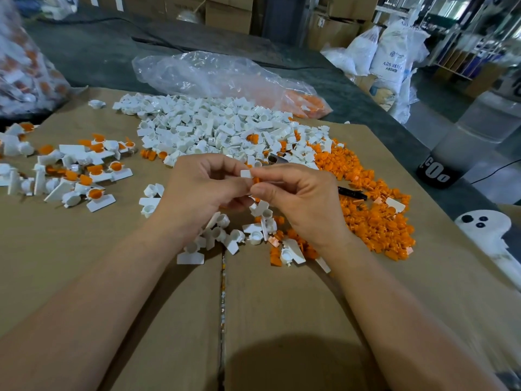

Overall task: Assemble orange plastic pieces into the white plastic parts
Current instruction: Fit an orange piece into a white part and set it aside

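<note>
Between the curled fingers [270, 176], the left hand [203, 190] pinches a white part [245, 174] and the right hand [298, 198] an orange piece [256, 180], touching. Loose white parts [214, 128] lie beyond the fingers, orange pieces [375, 215] to their right.

Cardboard sheet [112, 277] under heaps of white parts [208, 125], orange pieces [375, 213], assembled units [84, 173].

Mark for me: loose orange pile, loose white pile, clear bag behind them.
orange pile [377, 221]: head view, middle of the heap.
white pile [208, 128]: head view, middle of the heap.
clear bag [203, 74]: head view, crumpled top side.
</note>
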A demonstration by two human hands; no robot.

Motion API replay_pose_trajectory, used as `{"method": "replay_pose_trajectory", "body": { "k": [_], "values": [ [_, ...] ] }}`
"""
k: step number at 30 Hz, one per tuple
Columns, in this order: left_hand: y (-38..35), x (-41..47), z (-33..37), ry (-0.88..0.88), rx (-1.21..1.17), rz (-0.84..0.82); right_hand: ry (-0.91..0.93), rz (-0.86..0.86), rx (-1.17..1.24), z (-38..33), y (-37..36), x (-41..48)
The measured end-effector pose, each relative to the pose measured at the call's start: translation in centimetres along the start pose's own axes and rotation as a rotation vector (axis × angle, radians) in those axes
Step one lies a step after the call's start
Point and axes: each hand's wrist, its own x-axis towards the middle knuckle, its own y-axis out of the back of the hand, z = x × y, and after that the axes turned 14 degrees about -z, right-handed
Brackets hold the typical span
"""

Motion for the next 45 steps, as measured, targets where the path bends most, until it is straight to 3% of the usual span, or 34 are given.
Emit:
{"method": "replay_pose_trajectory", "body": {
  "k": [14, 26, 45],
  "values": [
    [0.43, 0.0, 0.42, 0.109, -0.088, -0.058, 0.045, -0.102, -0.024, -0.32, 0.26, -0.2],
    [0.35, 0.03, 0.56, 0.126, -0.111, -0.038, -0.083, -0.103, 0.016, -0.33, 0.28, -0.14],
    [0.64, 0.25, 0.57, 0.201, -0.169, -0.005, -0.07, -0.148, 0.045, 0.17, 0.24, -0.13]
  ]
}}
